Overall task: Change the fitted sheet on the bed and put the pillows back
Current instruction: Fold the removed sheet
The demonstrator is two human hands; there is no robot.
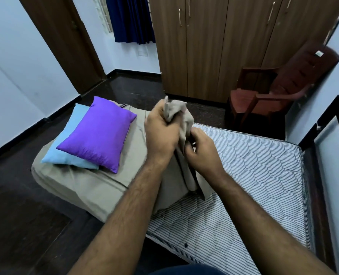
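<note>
Both hands hold the beige sheet (181, 135) bunched up above the middle of the bed: the left hand (160, 133) grips a wad of it near the top, fingers curled tight round the cloth, and the right hand (203, 150) pinches a fold just below. From that bundle the sheet hangs down and spreads over the left part of the mattress (253, 165), which it covers down the near and far edges, while the striped right part lies bare up to the dark bed frame (311, 175). Two pillows, a purple pillow (97, 135) lying on top of a blue pillow (65, 147), sit on the covered part toward the far left corner

Trouble looks most likely to come from those pillows. If the sheet gets pulled off while they rest on it, they may slide with the cloth and drop over the left edge onto the dark floor (26, 215). A sheet corner tucked under the mattress could also snag, so a hard tug may drag the mattress askew on the frame, or the wad may slip from the fingers
</note>
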